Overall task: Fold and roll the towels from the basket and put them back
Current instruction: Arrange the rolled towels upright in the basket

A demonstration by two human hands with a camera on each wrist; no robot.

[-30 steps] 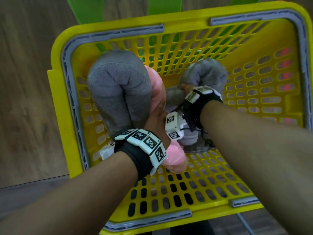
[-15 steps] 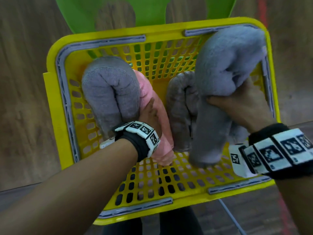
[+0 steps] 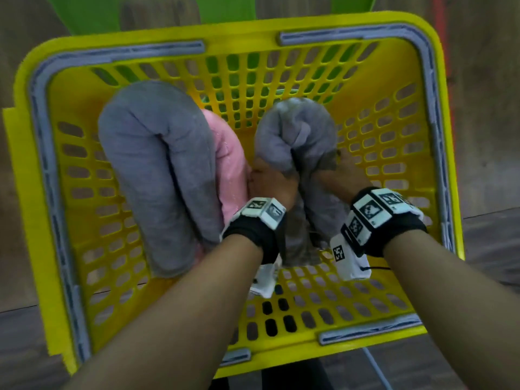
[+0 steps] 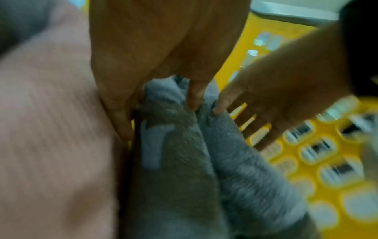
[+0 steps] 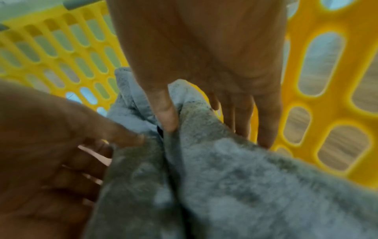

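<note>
You have just brought the grey towel roll point(image 3: 298, 142) down into the yellow basket point(image 3: 33, 192): half a second ago your right hand held it up over the far right corner, above the rim, and now it stands low inside, pressed against a second grey roll point(image 3: 320, 209) that was already there. That reads as the putting-back step almost done for this towel, with only the release and a tidy-up left. Your left hand point(image 3: 271, 182) has moved as well; earlier it lay against the pink towel point(image 3: 228, 153), and now it has crossed to the grey pair, its fingers point(image 4: 122, 122) pushed down between pink and grey while the thumb digs into the seam between the two rolls. Your right hand point(image 3: 342, 178) works the other flank, thumb point(image 5: 165, 113) sunk in the same seam and fingers running straight down the outer side against the basket wall; it squeezes rather than wraps, so the hold looks light. The big grey roll point(image 3: 157, 175) on the left and the pink towel beside it sit much as they did. A second ago both wrists were also deep in the basket, so the view has swung back to that close look. Both wrist views are blurred, so fine finger contact is uncertain.
</note>
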